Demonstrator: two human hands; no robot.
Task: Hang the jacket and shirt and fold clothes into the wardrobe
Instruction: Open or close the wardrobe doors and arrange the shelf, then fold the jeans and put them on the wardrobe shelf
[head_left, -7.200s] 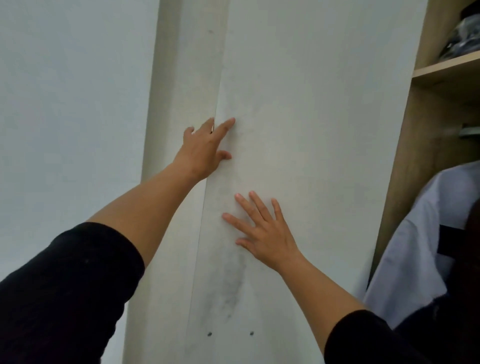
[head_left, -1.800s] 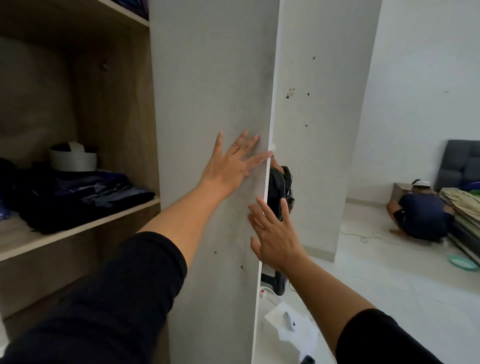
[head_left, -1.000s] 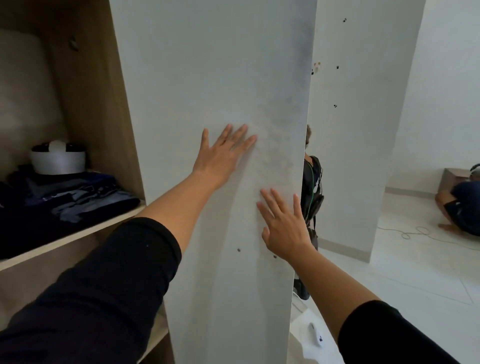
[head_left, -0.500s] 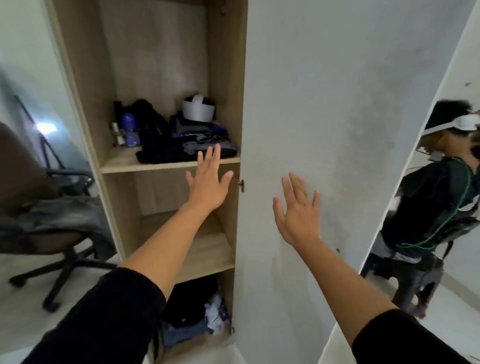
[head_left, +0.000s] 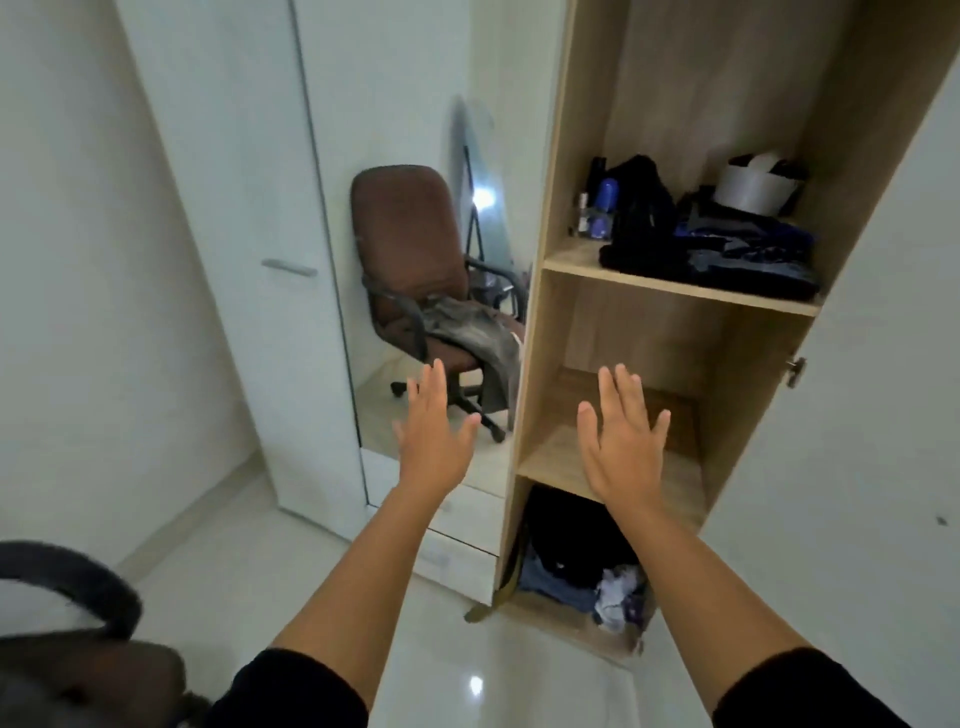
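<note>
Upper shelf (head_left: 582, 263): dark folded clothes (head_left: 727, 254), a white band-like item (head_left: 753, 187) on top, small bottles (head_left: 597, 208) at the left end.
Middle shelf (head_left: 550, 457): bare wood.
Wardrobe bottom (head_left: 561, 621): crumpled dark, blue and white clothes (head_left: 582, 566).
Floor (head_left: 467, 649): glossy pale tiles.

We see a light oak-grain wardrobe (head_left: 535, 364), dark navy and black folded clothes (head_left: 727, 254) on its shelf, a brown chair (head_left: 410, 249) at far left, our black sleeves (head_left: 296, 691), glossy white floor (head_left: 452, 660).
</note>
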